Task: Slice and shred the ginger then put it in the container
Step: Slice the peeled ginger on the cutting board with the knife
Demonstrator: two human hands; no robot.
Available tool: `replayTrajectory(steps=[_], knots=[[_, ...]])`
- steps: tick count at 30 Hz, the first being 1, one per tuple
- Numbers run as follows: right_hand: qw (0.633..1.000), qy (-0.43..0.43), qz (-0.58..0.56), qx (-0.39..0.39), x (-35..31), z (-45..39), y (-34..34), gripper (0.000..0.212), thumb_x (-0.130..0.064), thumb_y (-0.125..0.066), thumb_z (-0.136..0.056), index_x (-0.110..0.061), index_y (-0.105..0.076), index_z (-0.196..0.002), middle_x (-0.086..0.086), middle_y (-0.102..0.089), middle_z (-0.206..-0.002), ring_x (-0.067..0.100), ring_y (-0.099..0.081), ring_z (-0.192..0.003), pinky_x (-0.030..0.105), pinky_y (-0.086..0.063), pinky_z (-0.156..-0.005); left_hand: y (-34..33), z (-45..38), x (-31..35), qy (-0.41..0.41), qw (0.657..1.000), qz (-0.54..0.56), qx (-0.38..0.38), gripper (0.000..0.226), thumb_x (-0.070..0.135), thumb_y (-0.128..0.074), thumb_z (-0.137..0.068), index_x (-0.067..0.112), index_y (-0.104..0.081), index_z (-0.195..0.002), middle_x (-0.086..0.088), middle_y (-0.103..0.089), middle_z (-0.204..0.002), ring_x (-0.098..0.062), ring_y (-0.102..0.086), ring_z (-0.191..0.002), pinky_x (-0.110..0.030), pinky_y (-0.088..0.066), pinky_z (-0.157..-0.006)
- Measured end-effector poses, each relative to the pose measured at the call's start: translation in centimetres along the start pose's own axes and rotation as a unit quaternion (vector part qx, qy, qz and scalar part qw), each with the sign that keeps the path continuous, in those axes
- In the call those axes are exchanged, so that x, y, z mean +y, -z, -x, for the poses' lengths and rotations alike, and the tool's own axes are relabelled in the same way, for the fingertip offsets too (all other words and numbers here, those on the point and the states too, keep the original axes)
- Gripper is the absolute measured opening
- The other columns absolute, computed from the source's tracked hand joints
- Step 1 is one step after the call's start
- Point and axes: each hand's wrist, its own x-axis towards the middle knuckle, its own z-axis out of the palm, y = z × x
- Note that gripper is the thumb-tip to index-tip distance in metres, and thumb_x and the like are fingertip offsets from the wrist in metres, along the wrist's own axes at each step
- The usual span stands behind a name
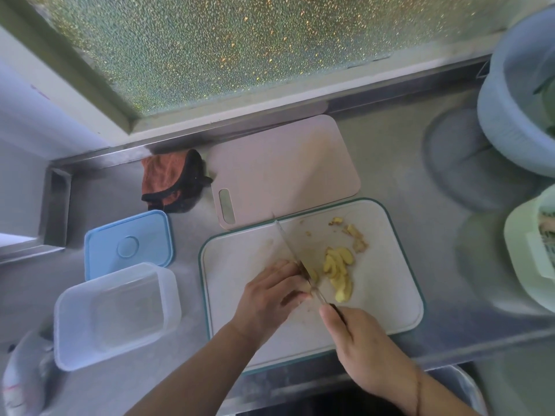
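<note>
Steel countertop (405, 163) carries everything here. On the white, teal-edged cutting board (387, 295) your left hand (270, 298) curls its fingers down over a ginger piece (313, 274), which is mostly hidden beneath them, pinning it against the board. Your right hand (365, 349) wraps the dark handle of the knife (297, 259), whose blade runs toward 11 o'clock and lies just beside your left fingertips. At 3 o'clock from the blade a pile of pale yellow ginger slices (338, 271) rests on the board, and rougher ginger scraps (354, 235) lie toward 1 o'clock. The clear plastic container (117, 313) stands off the board at 9 o'clock, with its blue lid (129, 244) touching its far side. A pink cutting board (285, 172) lies at 12 o'clock, beside an orange cloth (174, 181).
</note>
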Motion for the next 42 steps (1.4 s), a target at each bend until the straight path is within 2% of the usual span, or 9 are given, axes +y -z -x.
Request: replayTrajectory(steps=[5,11,16,20,25,29,34,38,42], knots=[[1.000,-0.005,-0.005,0.010,0.5,0.8,-0.4,0.060,-0.065,-0.014,-0.083,-0.017,-0.046,-0.065,0.003,-0.049,-0.059,0.009,-0.048,-0.058,0.024,-0.038,-0.060,0.0,0.1,-0.2,-0.003,1.000,0.006,-0.013,0.019,0.015,-0.083,-0.083,0.006,-0.075,-0.097,-0.008,-0.072,-0.114,-0.024,-0.066,-0.112,-0.036,-0.055,-0.097],[1.000,0.023,-0.002,-0.003,-0.4,-1.1,-0.4,0.056,-0.065,-0.015,-0.085,-0.022,-0.042,-0.062,-0.001,-0.043,-0.054,0.008,-0.044,-0.053,0.022,-0.035,-0.055,0.1,0.1,-0.1,0.009,1.000,0.008,-0.012,0.018,0.024,-0.073,-0.092,0.007,-0.074,-0.097,-0.008,-0.072,-0.112,-0.023,-0.066,-0.112,-0.033,-0.055,-0.099],[1.000,-0.023,-0.012,0.012,0.4,1.8,-0.1,0.055,-0.054,-0.024,-0.092,-0.015,-0.064,-0.088,0.000,-0.064,-0.082,0.008,-0.057,-0.080,0.023,-0.039,-0.075,-0.1,0.3,-0.1,0.007,1.000,0.008,-0.007,0.021,0.028,-0.069,-0.095,0.007,-0.075,-0.095,-0.007,-0.072,-0.114,-0.020,-0.063,-0.115,-0.026,-0.049,-0.106],[1.000,0.021,0.002,-0.008,0.0,-0.9,-0.5,0.053,-0.064,-0.017,-0.086,-0.024,-0.040,-0.061,-0.002,-0.041,-0.053,0.006,-0.043,-0.052,0.023,-0.033,-0.055,-0.2,0.4,-0.3,0.012,1.000,0.009,-0.005,0.022,0.029,-0.070,-0.095,0.008,-0.075,-0.098,-0.007,-0.072,-0.113,-0.023,-0.067,-0.111,-0.032,-0.054,-0.101],[1.000,-0.016,-0.019,0.006,1.0,1.1,-0.6,0.063,-0.065,-0.018,-0.084,-0.017,-0.057,-0.073,0.000,-0.060,-0.068,0.007,-0.056,-0.068,0.024,-0.040,-0.066,-0.3,0.6,-0.4,0.008,1.000,0.003,-0.007,0.020,0.028,-0.072,-0.093,0.008,-0.076,-0.095,-0.007,-0.073,-0.114,-0.021,-0.066,-0.115,-0.029,-0.051,-0.105],[1.000,0.029,-0.006,-0.004,0.3,-1.9,-0.9,0.058,-0.065,-0.016,-0.086,-0.020,-0.047,-0.065,-0.004,-0.044,-0.055,0.007,-0.043,-0.052,0.020,-0.032,-0.054,-0.3,0.4,-0.4,0.009,1.000,0.006,0.000,0.019,0.025,-0.073,-0.092,0.007,-0.075,-0.097,-0.008,-0.072,-0.114,-0.022,-0.066,-0.114,-0.031,-0.052,-0.104],[1.000,-0.005,-0.025,0.003,1.3,1.0,-0.7,0.061,-0.062,-0.021,-0.085,-0.013,-0.056,-0.072,0.002,-0.057,-0.065,0.009,-0.052,-0.063,0.026,-0.039,-0.064,-0.3,0.6,-0.5,0.005,1.000,0.000,-0.013,0.019,0.026,-0.076,-0.091,0.008,-0.076,-0.096,-0.007,-0.072,-0.115,-0.023,-0.068,-0.114,-0.038,-0.056,-0.098],[1.000,0.027,-0.012,-0.001,0.3,-2.3,-0.5,0.062,-0.064,-0.017,-0.085,-0.015,-0.052,-0.069,-0.002,-0.046,-0.055,0.007,-0.045,-0.052,0.021,-0.032,-0.053,-0.2,0.3,-0.3,0.014,1.000,0.012,0.000,0.016,0.023,-0.074,-0.092,0.008,-0.074,-0.096,-0.007,-0.072,-0.112,-0.024,-0.068,-0.110,-0.039,-0.058,-0.094],[1.000,0.014,-0.004,0.001,1.1,-0.7,-1.2,0.058,-0.064,-0.017,-0.086,-0.018,-0.046,-0.065,0.000,-0.045,-0.055,0.008,-0.045,-0.054,0.022,-0.034,-0.055,-0.2,0.3,-0.3,0.004,1.000,0.021,-0.001,0.017,0.020,-0.079,-0.087,0.013,-0.069,-0.099,-0.006,-0.071,-0.113,-0.024,-0.068,-0.110,-0.039,-0.058,-0.091]])
